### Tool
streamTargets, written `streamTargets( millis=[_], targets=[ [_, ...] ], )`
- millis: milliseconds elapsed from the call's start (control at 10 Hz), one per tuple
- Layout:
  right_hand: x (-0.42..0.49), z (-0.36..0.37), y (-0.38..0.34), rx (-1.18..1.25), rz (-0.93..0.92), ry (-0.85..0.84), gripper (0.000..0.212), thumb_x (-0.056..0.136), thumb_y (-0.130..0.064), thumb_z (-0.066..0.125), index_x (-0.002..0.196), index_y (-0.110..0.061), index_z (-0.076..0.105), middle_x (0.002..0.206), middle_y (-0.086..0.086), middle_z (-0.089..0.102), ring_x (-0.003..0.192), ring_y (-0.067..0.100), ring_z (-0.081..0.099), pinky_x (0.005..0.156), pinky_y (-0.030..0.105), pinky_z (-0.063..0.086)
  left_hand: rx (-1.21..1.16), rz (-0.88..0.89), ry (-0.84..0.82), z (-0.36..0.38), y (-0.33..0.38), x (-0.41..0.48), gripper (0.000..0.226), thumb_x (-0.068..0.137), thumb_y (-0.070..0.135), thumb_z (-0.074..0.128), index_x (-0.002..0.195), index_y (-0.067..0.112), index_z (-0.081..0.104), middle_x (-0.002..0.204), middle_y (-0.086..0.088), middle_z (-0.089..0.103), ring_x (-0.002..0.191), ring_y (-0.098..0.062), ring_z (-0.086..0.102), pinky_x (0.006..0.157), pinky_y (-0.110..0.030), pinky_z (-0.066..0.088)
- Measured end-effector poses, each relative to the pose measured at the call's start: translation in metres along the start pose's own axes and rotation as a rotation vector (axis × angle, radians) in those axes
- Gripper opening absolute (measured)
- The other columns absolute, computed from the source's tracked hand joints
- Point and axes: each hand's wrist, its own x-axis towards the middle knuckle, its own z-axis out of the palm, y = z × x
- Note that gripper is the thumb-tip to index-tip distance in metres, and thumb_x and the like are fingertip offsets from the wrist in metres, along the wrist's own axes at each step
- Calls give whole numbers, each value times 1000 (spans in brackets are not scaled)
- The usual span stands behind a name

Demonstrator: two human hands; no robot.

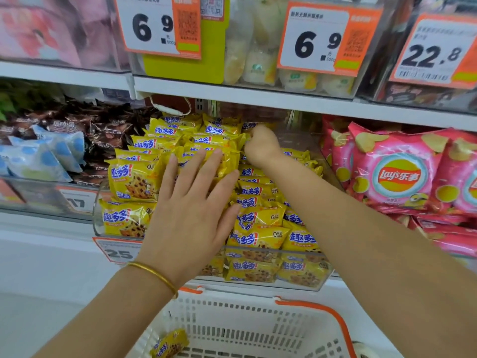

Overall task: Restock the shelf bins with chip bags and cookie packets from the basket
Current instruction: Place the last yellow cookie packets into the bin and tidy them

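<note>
Shelf bin brims with cookie packets; left hand presses them, fingers spread; right hand curls far back, grip impossible to tell; basket cut off below.

The left hand is pressing flat, fingers straight, on the heaped yellow cookie packets in the clear bin. The right hand is reaching to the back, fingers curling on a rear packet. Below, the white basket is holding one loose packet.
</note>
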Motion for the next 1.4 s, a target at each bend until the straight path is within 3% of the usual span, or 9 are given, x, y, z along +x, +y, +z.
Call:
streamTargets(
  millis=[400, 600, 700, 800, 900, 1000, 1200, 1300, 1400],
  targets=[
    [10, 16, -2, 331, -23, -94, 24, 78, 11, 38, 89, 8, 60, 94, 18, 65, 86, 32, 60, 78, 38, 53, -4, 2, -16, 1, 1, -1, 52, 94, 46, 30, 128, 17, 55, 146, -13, 40, 138, -32, 31, 112, -60, 19],
    [21, 25, 6, 542, 79, -85, 35, 81, 1, 42, 112, -6, 55, 116, 20, 60, 107, 36, 57, 93, 48, 50, -11, 10, -26, 1, -1, 0, 53, 95, 47, 28, 130, 17, 54, 147, -13, 39, 139, -32, 30, 113, -59, 18],
    [2, 10, -3, 669, 101, -110, 38, 81, 11, 38, 103, -7, 63, 108, 16, 64, 103, 34, 60, 84, 40, 53, -17, 18, -36, 2, -3, 0, 54, 95, 48, 27, 130, 18, 54, 147, -13, 39, 139, -32, 30, 113, -58, 17],
    [-4, 2, -3, 737, 76, -199, 57, 82, 22, 29, 131, 1, 49, 124, 14, 56, 114, 27, 54, 83, 29, 51, -21, 23, -56, 1, -4, 0, 54, 95, 48, 27, 131, 19, 54, 148, -12, 38, 140, -32, 29, 113, -58, 17],
    [-10, -2, -5, 666, 64, -251, 63, 80, 21, 31, 136, -3, 46, 137, 15, 50, 127, 31, 47, 106, 45, 40, -26, 31, -72, -2, -4, -1, 54, 95, 49, 26, 132, 20, 53, 149, -11, 37, 141, -31, 26, 113, -58, 17],
    [-29, -18, -5, 672, 79, -196, 49, 87, 17, 33, 133, 6, 46, 135, 25, 49, 126, 38, 46, 104, 52, 39, -54, 72, -46, -12, -1, -8, 50, 96, 46, 30, 128, 19, 57, 149, -10, 36, 141, -29, 26, 113, -57, 18],
    [-133, -66, 12, 873, -72, -163, 41, 92, 13, 42, 129, -4, 50, 121, 11, 54, 111, 22, 59, 91, 31, 53, -140, 201, 89, -34, 21, -63, 34, 91, 32, 44, 110, 14, 67, 135, -9, 53, 116, -31, 48, 94, -45, 37],
    [-211, -66, 30, 1058, -69, -362, 26, 88, 8, 51, 104, -10, 61, 107, 16, 59, 91, 23, 64, 71, 28, 57, -88, 251, -44, -33, 24, -96, 29, 87, 28, 47, 101, 12, 67, 123, -10, 60, 106, -31, 49, 82, -41, 37],
    [-255, -12, 61, 859, 95, -612, 24, 91, 8, 49, 101, -7, 64, 94, 11, 63, 82, 20, 65, 65, 26, 57, -44, 258, -297, -11, 18, -138, 31, 81, 28, 43, 96, 13, 66, 119, -10, 62, 104, -32, 53, 81, -42, 41]
  ],
)
